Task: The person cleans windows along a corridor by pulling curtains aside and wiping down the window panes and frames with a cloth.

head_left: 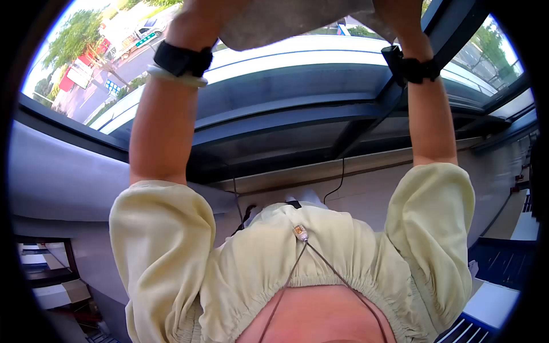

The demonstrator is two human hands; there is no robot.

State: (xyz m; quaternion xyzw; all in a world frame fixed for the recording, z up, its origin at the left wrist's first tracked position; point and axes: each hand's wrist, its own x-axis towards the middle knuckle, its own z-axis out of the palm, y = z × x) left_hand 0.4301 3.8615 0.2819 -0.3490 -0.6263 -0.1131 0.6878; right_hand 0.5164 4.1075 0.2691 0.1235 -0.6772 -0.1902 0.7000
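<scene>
Both arms reach up and forward, and the hands are cut off by the top edge of the head view. A grey, cloth-like sheet (291, 22) spans the space between them, its lower edge sagging in front of the window. My left hand (209, 16) is against the sheet's left side, with its fingers out of sight. At the sheet's right side is my right hand (396, 17), its fingers also hidden. Black bands circle both wrists, and a pale ring sits beside the left band (182, 60).
Dark window frame bars (286, 123) cross in front of the body, with a street and trees (74, 48) outside. A grey padded surface (63, 171) is at the left. Blue slatted chairs (497, 263) stand at the lower right. Thin cables hang below the frame.
</scene>
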